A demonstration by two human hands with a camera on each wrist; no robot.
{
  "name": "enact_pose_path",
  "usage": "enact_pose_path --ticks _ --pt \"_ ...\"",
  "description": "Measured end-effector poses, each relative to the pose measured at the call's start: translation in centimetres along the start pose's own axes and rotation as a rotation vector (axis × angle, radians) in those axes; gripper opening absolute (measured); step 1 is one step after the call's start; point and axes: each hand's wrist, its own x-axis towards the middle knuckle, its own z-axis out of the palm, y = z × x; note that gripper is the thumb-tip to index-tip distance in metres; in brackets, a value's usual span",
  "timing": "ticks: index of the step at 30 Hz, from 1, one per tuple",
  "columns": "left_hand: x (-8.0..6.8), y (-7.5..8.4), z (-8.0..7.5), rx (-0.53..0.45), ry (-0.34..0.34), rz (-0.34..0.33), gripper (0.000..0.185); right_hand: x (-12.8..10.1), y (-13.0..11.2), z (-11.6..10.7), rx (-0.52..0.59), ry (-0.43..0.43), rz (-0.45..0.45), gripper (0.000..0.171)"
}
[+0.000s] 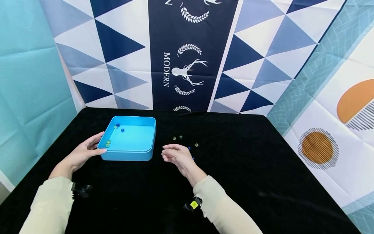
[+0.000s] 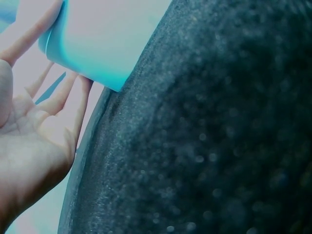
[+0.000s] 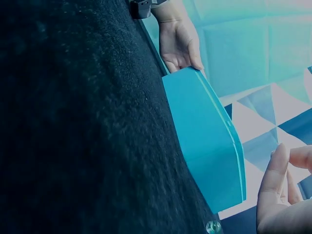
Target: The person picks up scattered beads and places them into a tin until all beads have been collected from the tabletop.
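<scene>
A shallow light-blue box (image 1: 131, 156) stands left of centre on the black-covered table. Its front left corner is held by my left hand (image 1: 83, 152), thumb at the rim and fingers against the side. Inside lie several glass marbles, among them a blue marble (image 1: 122, 130) and a yellowish marble (image 1: 108, 142). My right hand (image 1: 179, 159) hovers between the box and the loose marbles, thumb and finger brought together at the tips in the right wrist view. I cannot tell whether a marble is hidden between them. Beyond it lie a yellowish marble (image 1: 196, 145) and a blue marble (image 1: 189, 148).
Two more marbles lie farther back, a yellowish marble (image 1: 174, 138) and a greenish marble (image 1: 180, 136). The black cloth (image 1: 263, 169) covers the table. Patterned fabric (image 1: 187, 65) hangs behind its far edge, with more hangings at both sides.
</scene>
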Motion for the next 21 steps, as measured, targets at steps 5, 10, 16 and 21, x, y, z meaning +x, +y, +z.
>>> enact_pose_path --ticks 5,10,16,21 --pt "0.0 -0.2 0.0 0.002 0.000 0.003 0.085 -0.7 -0.2 -1.1 0.003 0.012 -0.021 0.029" --pt "0.1 -0.3 0.0 0.006 0.004 0.004 0.084 -1.0 -0.4 -2.3 0.007 0.027 -0.044 0.028" --pt "0.1 -0.2 0.0 0.003 0.003 0.004 0.084 -1.3 -0.9 -3.6 -0.004 0.049 -0.045 0.025" --pt "0.1 -0.2 0.0 0.006 0.007 0.005 0.084 -1.5 -1.2 -4.5 -0.005 0.080 -0.049 0.023"
